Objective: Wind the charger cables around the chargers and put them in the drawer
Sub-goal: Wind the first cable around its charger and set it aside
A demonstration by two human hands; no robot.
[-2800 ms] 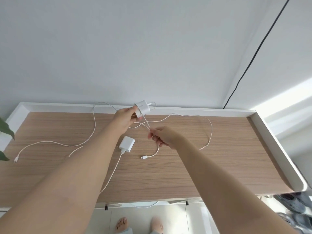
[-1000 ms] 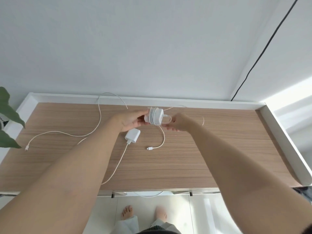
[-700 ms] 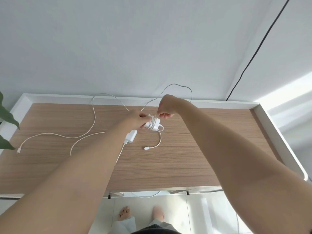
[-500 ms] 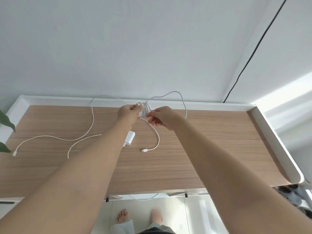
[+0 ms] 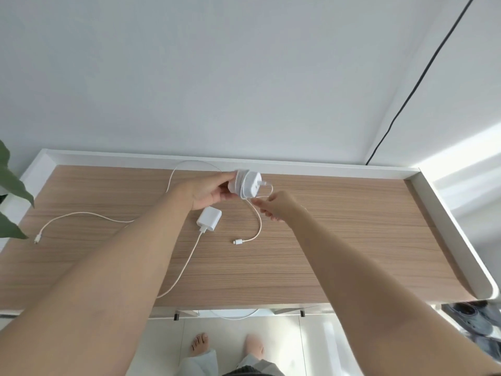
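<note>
Hands: left (image 5: 208,189) grips charger (image 5: 245,184), right (image 5: 273,208) pinches cable (image 5: 257,213)

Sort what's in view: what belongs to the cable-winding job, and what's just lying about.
Job: held charger in left hand; its cable, pinched by right hand; second charger; its cable.

Lying about: plant leaves; black wall cable; shoes.

White charger (image 5: 245,184) cable-wrapped, held aloft, second charger (image 5: 209,219) flat on desk
</note>
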